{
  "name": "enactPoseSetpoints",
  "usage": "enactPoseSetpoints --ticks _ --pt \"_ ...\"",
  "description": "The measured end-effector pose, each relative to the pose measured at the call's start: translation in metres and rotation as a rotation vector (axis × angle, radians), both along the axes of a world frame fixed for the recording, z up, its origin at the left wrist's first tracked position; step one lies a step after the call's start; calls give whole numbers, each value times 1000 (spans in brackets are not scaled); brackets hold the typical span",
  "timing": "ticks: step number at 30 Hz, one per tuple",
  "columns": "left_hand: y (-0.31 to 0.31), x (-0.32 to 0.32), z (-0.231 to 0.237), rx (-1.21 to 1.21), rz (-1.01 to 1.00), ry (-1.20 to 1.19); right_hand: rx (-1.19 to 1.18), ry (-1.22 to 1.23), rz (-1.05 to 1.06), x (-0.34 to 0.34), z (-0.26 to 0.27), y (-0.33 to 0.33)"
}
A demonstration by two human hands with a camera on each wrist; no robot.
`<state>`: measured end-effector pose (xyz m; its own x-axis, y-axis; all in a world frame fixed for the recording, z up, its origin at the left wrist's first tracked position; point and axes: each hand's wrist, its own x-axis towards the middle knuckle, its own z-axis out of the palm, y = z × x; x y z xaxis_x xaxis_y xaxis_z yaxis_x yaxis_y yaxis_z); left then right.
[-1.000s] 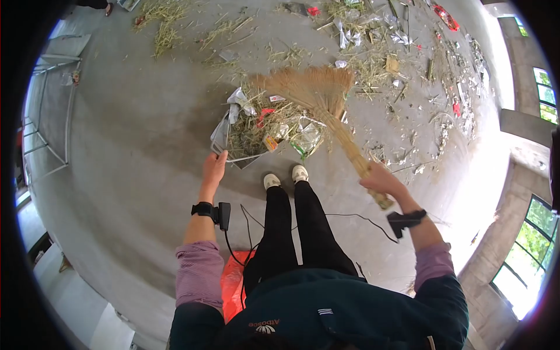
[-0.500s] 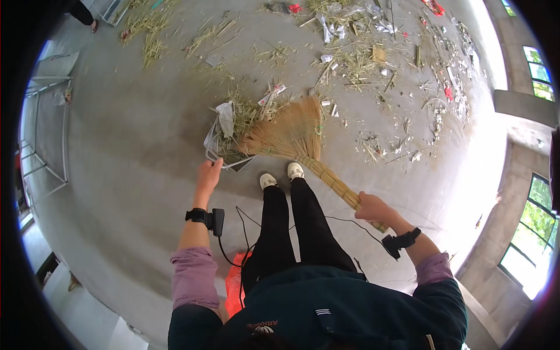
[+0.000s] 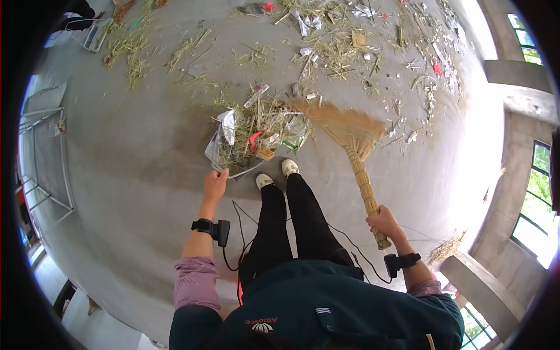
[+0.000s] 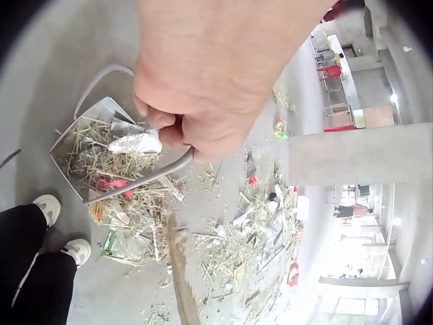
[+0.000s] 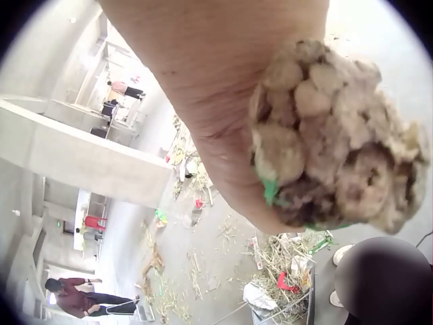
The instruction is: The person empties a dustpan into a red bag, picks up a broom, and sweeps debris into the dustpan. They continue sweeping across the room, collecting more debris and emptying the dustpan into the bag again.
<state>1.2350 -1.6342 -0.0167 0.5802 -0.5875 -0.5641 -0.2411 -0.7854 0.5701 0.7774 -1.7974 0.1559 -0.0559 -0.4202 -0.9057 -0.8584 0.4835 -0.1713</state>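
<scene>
By the right hand (image 3: 383, 223), the broom (image 3: 356, 161) is gripped near its end, and by the curled fingers of the left hand (image 3: 216, 185), the thin metal handle (image 4: 139, 181) of the dustpan (image 3: 212, 150) is held. Ahead of the shoes (image 3: 264, 180), the dustpan is heaped with straw (image 3: 265, 118) and litter, the bristles (image 3: 341, 122) being fanned just to its right. Farther out, more scraps (image 3: 360, 39) are strewn across the floor (image 3: 140, 140).

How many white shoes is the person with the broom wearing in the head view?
2: the left shoe near the dustpan, and the right shoe beside it, nearer the broom. Neither is hidden.
</scene>
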Motion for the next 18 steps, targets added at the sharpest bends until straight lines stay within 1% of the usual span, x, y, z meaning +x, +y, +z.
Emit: enactPoseSetpoints --ticks 1,3,5,6,8,9,10,12,13,18 --pt "2 0 -4 5 -5 -1 -5 23 -15 0 -5 1" --pt "8 -5 -13 22 69 59 -1 47 -29 -5 -17 6" --pt "15 -6 -17 -5 86 92 6 183 184 -8 -28 12" --pt "18 -5 -18 -40 103 126 9 179 185 -5 -28 16" --pt "19 -4 -22 -18 100 123 -26 194 420 4 -28 28" --pt "20 -4 -24 3 100 124 -1 177 467 18 -18 28" --pt "20 -4 -25 3 103 125 -1 177 471 24 -17 28" --pt "18 -3 -23 6 85 134 71 74 607 35 -17 26" --pt "17 -3 -19 7 87 134 71 59 652 41 -18 26" --pt "15 -5 -7 -36 123 166 162 16 685 66 -2 3"
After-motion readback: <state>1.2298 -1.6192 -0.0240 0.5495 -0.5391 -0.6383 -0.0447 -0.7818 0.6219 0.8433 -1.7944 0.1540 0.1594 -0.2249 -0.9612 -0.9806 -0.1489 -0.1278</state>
